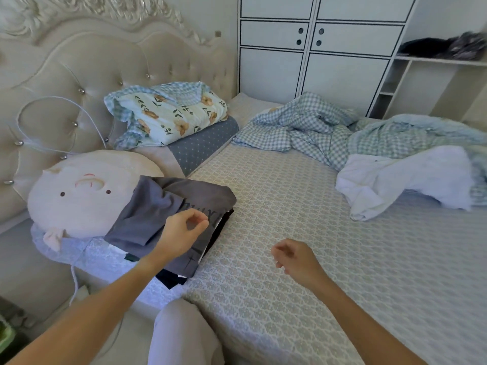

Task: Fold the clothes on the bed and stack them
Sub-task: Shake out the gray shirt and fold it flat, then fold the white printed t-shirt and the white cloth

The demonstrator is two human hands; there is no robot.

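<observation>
My left hand (181, 233) is hovering over the folded grey shirt (158, 214) topping the stack by the plush pillow (79, 196), fingers loosely curled, holding nothing. My right hand (297, 259) is hanging relaxed and empty above the bed (316, 259); a white garment (400, 180) is lying unfolded.

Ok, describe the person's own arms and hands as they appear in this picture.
Both arms are bare along all of their visible length, from the bottom edge of the frame up to the wrists: no sleeves show. The left hand and the right hand are bare too, with no gloves. No rings, watch or bracelets are visible on either side, and no markings show.
</observation>
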